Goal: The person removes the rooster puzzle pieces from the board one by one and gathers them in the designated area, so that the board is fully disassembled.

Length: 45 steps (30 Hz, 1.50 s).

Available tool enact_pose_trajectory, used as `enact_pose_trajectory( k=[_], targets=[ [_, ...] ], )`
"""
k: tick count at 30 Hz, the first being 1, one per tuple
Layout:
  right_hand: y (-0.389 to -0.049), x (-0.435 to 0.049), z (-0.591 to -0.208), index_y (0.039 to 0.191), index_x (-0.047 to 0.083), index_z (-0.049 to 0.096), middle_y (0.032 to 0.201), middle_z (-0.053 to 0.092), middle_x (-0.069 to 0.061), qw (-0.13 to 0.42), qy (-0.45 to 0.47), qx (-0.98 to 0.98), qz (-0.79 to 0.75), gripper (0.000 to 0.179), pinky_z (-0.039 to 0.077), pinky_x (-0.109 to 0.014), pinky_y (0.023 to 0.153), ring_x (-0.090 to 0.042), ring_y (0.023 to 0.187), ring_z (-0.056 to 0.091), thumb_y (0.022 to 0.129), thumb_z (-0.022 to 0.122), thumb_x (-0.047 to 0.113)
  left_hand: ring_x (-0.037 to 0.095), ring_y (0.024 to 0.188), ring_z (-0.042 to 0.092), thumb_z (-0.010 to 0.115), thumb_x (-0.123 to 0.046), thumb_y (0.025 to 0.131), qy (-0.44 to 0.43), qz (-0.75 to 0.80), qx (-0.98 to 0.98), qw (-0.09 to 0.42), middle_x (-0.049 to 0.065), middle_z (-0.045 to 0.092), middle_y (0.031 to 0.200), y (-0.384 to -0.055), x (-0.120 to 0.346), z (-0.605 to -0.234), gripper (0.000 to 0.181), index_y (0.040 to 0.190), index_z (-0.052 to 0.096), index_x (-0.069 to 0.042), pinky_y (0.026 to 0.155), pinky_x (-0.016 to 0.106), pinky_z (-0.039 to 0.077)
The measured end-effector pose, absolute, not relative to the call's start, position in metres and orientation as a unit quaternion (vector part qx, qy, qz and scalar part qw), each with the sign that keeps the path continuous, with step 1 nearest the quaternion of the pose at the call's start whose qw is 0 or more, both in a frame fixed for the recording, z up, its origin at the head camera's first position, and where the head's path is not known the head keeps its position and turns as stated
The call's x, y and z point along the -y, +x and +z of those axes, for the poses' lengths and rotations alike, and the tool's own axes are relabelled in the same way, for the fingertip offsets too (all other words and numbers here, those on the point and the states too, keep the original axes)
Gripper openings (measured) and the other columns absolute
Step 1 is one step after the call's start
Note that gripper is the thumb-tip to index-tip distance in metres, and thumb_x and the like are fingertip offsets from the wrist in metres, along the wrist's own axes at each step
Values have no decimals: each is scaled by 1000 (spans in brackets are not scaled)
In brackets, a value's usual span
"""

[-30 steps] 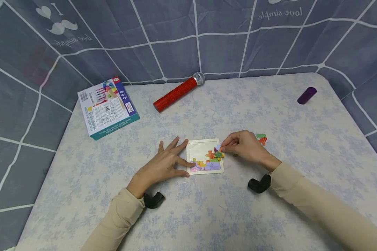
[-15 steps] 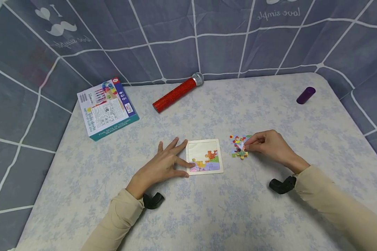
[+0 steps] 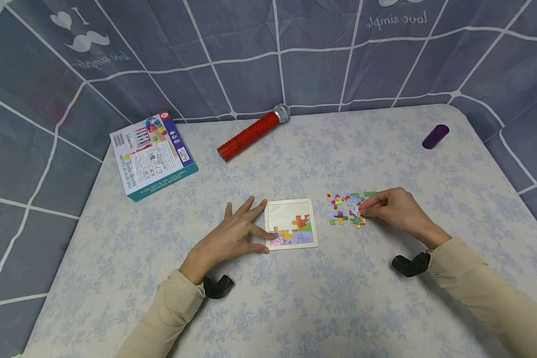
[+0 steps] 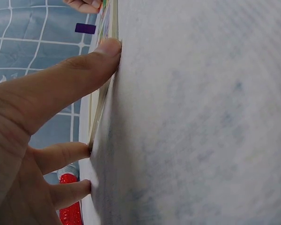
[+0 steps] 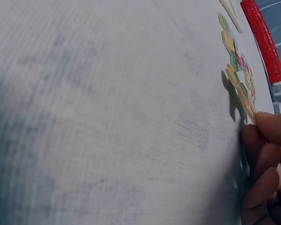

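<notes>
My left hand (image 3: 234, 236) lies with fingers spread at the left side of a square puzzle board (image 3: 279, 209). One finger touches the filled lower left corner; in the left wrist view the thumb (image 4: 79, 75) is by the board's edge. Joined pieces fill the bottom row and part of the right side, among them an orange piece (image 3: 301, 221). Right of the board, my right hand (image 3: 400, 215) pinches a colourful puzzle piece (image 5: 241, 89) between thumb and finger, slightly raised from the table. Several loose pieces (image 3: 337, 201) lie beside and beneath it, some partly hidden by the hand.
A red glittery microphone (image 3: 250, 135) lies at the back of the cloth-covered table (image 3: 313, 308). A white and teal box (image 3: 154, 154) is at the back left, a purple cylinder (image 3: 435, 136) at the back right. A grey curtain (image 3: 317, 64) hangs behind.
My right hand has moved right, carrying the piece from over the board to the loose pieces, uncovering the board's right side. My left hand stays in place.
</notes>
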State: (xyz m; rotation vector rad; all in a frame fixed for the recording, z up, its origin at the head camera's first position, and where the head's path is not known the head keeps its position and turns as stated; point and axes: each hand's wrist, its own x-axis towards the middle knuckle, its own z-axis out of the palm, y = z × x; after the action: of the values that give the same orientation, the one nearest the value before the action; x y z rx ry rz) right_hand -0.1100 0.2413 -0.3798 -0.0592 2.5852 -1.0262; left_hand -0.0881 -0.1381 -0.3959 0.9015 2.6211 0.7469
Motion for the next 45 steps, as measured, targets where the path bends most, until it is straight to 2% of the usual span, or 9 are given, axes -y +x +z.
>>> enact_pose_trajectory(
  k=[7, 16, 28, 37, 45],
  targets=[
    [-112, -235, -377, 93, 12, 79, 95, 75, -2, 160, -41, -927, -337, 13, 46, -33, 73, -20, 92, 63, 88, 73, 22, 41, 148, 9, 85, -32, 75, 308, 263, -904, 137, 13, 28, 158, -87, 138, -396, 38, 112, 77, -25, 105, 75, -1],
    [-112, -232, -377, 91, 9, 79, 82, 74, 1, 149, -45, -929, -336, 12, 47, -32, 71, -17, 83, 62, 87, 72, 18, 40, 148, 8, 85, -32, 75, 311, 263, -903, 138, 13, 28, 158, -88, 138, -395, 39, 112, 76, -25, 105, 75, -1],
    [-111, -232, -378, 92, 12, 80, 83, 75, 2, 138, -49, -932, -331, 11, 48, -33, 72, -16, 86, 64, 86, 74, 20, 41, 148, 8, 85, -32, 75, 310, 267, -902, 138, 13, 28, 158, -88, 140, -397, 39, 112, 76, -25, 105, 75, -2],
    [-110, -226, -375, 92, 10, 79, 79, 74, 1, 123, -64, -928, -345, 11, 46, -28, 62, -13, 72, 60, 87, 75, 19, 41, 148, 9, 85, -31, 75, 310, 265, -902, 143, 14, 28, 158, -88, 139, -395, 39, 112, 77, -25, 105, 75, -2],
    [-113, -191, -379, 99, 8, 79, 82, 71, 2, 114, -131, -910, -376, 15, 44, -25, 57, -14, 67, 57, 85, 77, 13, 40, 148, 8, 85, -31, 75, 309, 266, -902, 142, 13, 28, 158, -88, 138, -396, 39, 112, 77, -24, 105, 75, -2]
  ],
)
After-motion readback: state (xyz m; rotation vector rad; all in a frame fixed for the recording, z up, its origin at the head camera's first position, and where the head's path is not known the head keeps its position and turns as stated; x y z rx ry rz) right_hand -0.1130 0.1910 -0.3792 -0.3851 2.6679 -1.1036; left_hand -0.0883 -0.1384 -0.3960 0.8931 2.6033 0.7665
